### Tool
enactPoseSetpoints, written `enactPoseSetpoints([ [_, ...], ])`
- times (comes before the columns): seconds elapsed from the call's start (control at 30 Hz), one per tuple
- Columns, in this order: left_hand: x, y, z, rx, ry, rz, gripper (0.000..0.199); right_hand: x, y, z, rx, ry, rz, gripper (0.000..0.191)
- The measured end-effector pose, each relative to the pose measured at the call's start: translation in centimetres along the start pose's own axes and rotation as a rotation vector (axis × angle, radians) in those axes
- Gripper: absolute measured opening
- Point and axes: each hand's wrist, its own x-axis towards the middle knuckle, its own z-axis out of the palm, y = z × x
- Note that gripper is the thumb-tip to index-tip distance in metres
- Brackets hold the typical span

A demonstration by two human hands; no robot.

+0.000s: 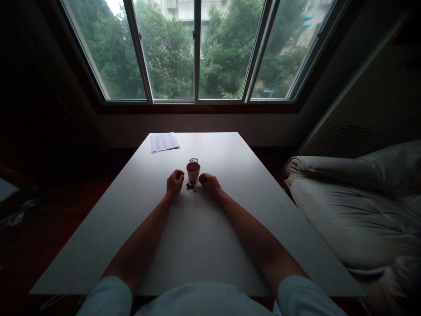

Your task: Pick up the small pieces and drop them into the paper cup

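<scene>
A paper cup (193, 173) stands upright on the white table, its wide mouth facing up and its inside brownish. Close to the left of the cup rests my left hand (175, 182), fingers curled in. On the other side, my right hand (211, 183) is also closed, its knuckles near the cup's lower wall. Whether either hand has anything in it is hidden. Several small dark pieces (190, 187) lie in front of the cup's base, between my hands. Just behind the cup is a dark, looped object (194, 160), too small to name.
Printed sheets of paper (164, 142) lie at the far left corner of the white table (194, 245). To the right is a padded, pale seat or folded bedding (348, 210). Beyond the table's far edge is a wall with a wide window (197, 57).
</scene>
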Motion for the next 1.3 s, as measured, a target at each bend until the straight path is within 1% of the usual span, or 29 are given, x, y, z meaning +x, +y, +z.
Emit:
enactPoseSetpoints([
  [0.1, 0.0, 0.5, 0.2, -0.138, 0.038, -0.007, 0.026, 0.0, 0.1, 0.0, -0.001, 0.007, -0.009, 0.015],
  [0.2, -0.3, 1.0, 0.5, -0.19, 0.05, -0.005, 0.026, 0.1, 0.0, -0.1, -0.006, 0.005, -0.014, 0.017],
  [0.33, -1.0, 2.1, 0.8, -0.153, 0.057, 0.016, 0.025, 0.0, -0.2, -0.2, 0.009, 0.021, -0.024, 0.018],
  [0.47, -1.5, 3.3, 0.3, -0.078, 0.081, 0.017, 0.027, -0.1, -0.3, -0.1, 0.016, 0.035, -0.037, 0.018],
  [0.57, -1.8, 4.1, -0.2, -0.008, 0.089, 0.08, 0.031, 0.0, -0.3, 0.0, 0.017, 0.036, -0.029, 0.018],
  [0.7, -2.2, 4.7, -0.2, 0.106, 0.031, 0.2, 0.041, 0.0, -0.3, -0.1, 0.024, 0.036, -0.017, 0.018],
  [0.8, -2.4, 5.0, 0.0, 0.172, -0.047, 0.244, 0.053, 0.0, -0.5, -0.2, 0.028, 0.029, -0.02, 0.018],
  [0.9, -2.5, 5.2, 0.0, 0.191, -0.075, 0.282, 0.059, 0.0, -0.6, -0.3, 0.028, 0.035, -0.022, 0.017],
  [1.03, -2.4, 5.0, -0.4, 0.189, -0.032, 0.295, 0.053, 0.0, -0.6, -0.3, 0.029, 0.063, -0.009, 0.015],
  [1.3, -1.5, 3.0, -0.6, 0.186, 0.062, 0.198, 0.028, 0.1, -0.3, -0.3, 0.067, 0.191, 0.025, 0.016],
])
